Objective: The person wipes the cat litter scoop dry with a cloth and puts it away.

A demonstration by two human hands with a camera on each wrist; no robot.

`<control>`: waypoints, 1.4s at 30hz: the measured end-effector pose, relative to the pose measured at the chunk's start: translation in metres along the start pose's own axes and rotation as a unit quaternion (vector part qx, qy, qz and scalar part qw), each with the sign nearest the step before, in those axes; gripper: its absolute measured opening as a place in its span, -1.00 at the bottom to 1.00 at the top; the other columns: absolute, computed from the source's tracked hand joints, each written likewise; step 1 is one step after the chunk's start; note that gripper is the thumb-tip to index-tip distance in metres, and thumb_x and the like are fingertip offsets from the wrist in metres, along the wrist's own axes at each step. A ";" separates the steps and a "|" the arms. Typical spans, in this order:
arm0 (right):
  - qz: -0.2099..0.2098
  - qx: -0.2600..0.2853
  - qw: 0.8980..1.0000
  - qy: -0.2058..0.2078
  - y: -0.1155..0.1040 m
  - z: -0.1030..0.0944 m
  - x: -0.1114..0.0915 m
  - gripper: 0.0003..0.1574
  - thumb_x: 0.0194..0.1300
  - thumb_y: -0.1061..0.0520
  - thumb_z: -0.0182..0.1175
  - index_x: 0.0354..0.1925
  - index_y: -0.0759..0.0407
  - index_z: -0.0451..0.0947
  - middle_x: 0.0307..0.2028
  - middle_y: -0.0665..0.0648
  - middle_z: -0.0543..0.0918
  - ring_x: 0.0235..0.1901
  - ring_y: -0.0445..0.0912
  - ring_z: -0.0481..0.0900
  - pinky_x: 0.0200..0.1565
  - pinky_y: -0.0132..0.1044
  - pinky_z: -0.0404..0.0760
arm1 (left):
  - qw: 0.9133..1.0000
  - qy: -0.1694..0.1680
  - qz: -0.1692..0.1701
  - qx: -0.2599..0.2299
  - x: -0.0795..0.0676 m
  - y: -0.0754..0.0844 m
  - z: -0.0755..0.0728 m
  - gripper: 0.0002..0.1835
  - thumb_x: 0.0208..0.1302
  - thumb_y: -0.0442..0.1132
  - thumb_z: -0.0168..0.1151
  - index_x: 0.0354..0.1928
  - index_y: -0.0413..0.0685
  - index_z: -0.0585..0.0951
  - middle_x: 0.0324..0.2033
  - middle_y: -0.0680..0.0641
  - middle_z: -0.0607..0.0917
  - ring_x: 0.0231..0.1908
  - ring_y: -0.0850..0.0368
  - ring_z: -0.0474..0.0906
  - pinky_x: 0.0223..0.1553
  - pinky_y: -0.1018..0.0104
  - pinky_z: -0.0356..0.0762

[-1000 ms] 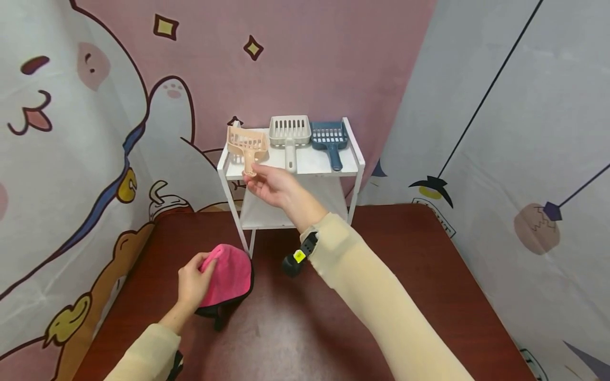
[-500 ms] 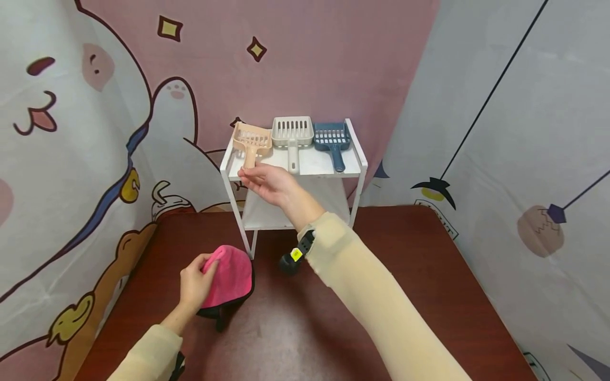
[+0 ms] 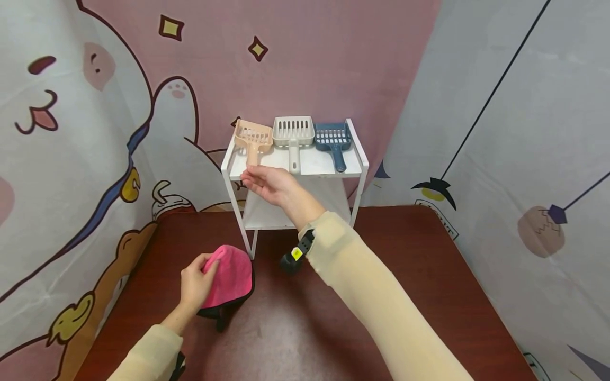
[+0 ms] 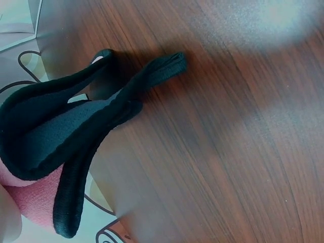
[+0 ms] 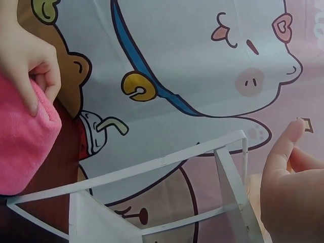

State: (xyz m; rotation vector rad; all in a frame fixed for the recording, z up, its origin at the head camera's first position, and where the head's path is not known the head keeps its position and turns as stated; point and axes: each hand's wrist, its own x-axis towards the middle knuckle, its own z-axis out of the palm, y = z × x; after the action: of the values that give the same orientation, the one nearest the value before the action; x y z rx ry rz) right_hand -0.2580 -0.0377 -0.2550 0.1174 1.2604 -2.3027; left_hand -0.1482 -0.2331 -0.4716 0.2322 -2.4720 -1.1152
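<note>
My left hand (image 3: 196,283) pinches a folded pink cloth with black edging (image 3: 231,278) by its upper edge; the cloth hangs low over the table, its dark trim and loop (image 4: 167,66) showing in the left wrist view. A peach litter scoop (image 3: 253,136) lies at the left on top of a small white rack (image 3: 312,168), handle toward me. Just in front of that handle is my right hand (image 3: 269,184), fingers loosely bent. In the right wrist view the fingertips of the right hand (image 5: 293,192) stand free, and only a sliver of peach shows behind it.
Beside the peach scoop lie a cream litter scoop (image 3: 293,132) and a dark blue one (image 3: 333,138). The rack has a lower shelf (image 3: 267,214) and stands at the back of a brown wooden table (image 3: 333,328). Printed cartoon sheets (image 3: 333,53) enclose the back and sides.
The peach scoop has come down from a tilted hold to lie on the rack top. My right hand has slipped off its handle end. The left hand and cloth have barely moved.
</note>
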 end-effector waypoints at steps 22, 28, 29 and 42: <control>0.021 0.079 0.997 0.014 -0.001 -0.005 -0.006 -0.50 0.41 0.29 -0.13 0.27 0.38 0.17 0.24 0.38 0.37 0.26 0.08 0.37 0.24 -0.26 0.37 | 1.000 0.014 0.021 -0.006 -0.006 -0.001 0.006 -0.85 0.12 -0.29 0.33 -0.25 -0.15 0.64 -0.53 -0.11 0.64 -0.64 0.24 0.35 -0.61 0.48 0.35; 0.010 0.052 0.999 -0.005 -0.001 -0.010 -0.023 -0.48 0.43 0.26 -0.15 0.31 0.37 0.11 0.24 0.38 0.37 0.21 0.11 0.40 0.26 -0.21 0.33 | 0.999 0.024 0.036 -0.016 -0.003 0.003 0.006 -0.85 0.11 -0.28 0.35 -0.26 -0.12 0.66 -0.53 -0.10 0.66 -0.64 0.25 0.34 -0.60 0.52 0.32; 0.007 0.041 0.999 -0.010 -0.002 -0.012 -0.027 -0.48 0.43 0.25 -0.16 0.30 0.37 0.11 0.19 0.36 0.41 0.14 0.10 0.45 0.22 -0.22 0.38 | 0.999 0.025 0.039 -0.017 -0.003 0.004 0.006 -0.85 0.11 -0.28 0.35 -0.26 -0.13 0.66 -0.53 -0.10 0.66 -0.63 0.25 0.34 -0.60 0.52 0.32; -0.001 -0.060 0.995 -0.078 -0.002 -0.078 -0.076 -0.84 0.45 0.18 -0.21 -0.17 0.17 0.32 -0.35 0.06 0.56 -0.38 -0.16 0.57 -0.30 -0.43 0.55 | 0.996 0.089 0.024 0.013 0.011 0.009 0.000 -0.82 0.16 -0.28 0.30 -0.20 -0.17 0.65 -0.54 -0.15 0.66 -0.64 0.23 0.32 -0.61 0.53 0.27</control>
State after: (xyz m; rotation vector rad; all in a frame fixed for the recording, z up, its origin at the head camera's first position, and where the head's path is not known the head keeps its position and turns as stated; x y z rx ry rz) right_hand -0.2059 0.0558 -0.2743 -0.1032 1.3135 -2.1838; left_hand -0.1580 -0.2304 -0.4615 0.2657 -2.3233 -0.9975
